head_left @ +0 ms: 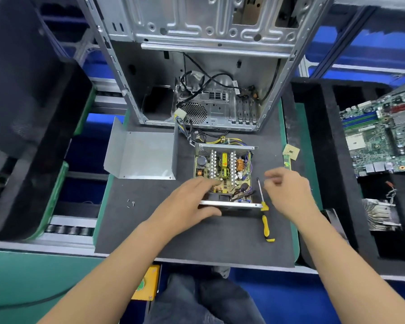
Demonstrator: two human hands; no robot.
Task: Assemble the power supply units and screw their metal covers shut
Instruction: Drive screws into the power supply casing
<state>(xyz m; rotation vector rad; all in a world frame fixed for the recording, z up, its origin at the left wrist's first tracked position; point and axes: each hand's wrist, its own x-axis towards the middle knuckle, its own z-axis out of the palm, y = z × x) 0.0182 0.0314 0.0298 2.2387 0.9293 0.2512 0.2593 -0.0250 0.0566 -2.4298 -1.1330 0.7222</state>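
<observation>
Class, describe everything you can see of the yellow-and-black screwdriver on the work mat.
The screwdriver lies flat on the dark mat, just right of the open power supply unit. Its thin metal shaft points away from the person; the yellow handle with black bands, seemingly plastic or rubber, points toward them. Its shaft end appears to touch the unit's near right corner. Neither hand holds it; the right hand hovers beside the shaft, blurred.

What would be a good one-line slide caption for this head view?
Left hand steadies an open power supply; its metal cover, screws and screwdriver lie alongside.
</observation>
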